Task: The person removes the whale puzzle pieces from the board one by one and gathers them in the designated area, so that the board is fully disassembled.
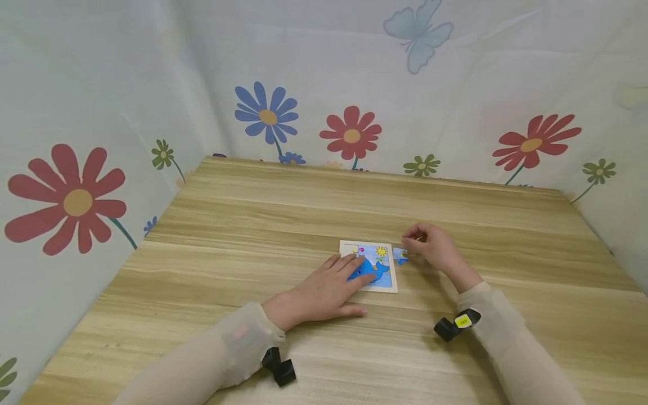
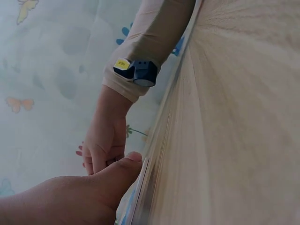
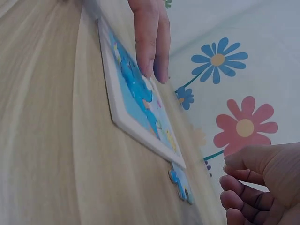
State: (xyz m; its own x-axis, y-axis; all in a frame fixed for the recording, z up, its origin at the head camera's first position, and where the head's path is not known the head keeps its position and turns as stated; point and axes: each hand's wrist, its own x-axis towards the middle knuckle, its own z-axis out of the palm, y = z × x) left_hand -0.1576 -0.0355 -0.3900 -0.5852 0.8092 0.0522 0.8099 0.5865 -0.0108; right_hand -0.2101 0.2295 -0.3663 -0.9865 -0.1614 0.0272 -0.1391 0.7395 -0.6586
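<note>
Behind a wood-grained table [image 1: 304, 214] rises a pale, creased backdrop [image 1: 152, 73], printed with a light-blue butterfly [image 1: 419, 38] high up and, lower down, a large blue flower [image 1: 268, 117], red flowers [image 1: 78, 202] and small green flowers [image 1: 422, 165]

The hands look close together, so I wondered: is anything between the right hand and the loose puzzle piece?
Nothing visible: the right hand is close beside the loose puzzle piece, while the left hand rests on the whale puzzle.

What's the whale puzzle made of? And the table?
The whale puzzle looks like thin wood or card, brightly printed; its pale frame seems stiff and smooth. The table looks like wood, or a wood-look covering: streaky grain, soft shine.
</note>
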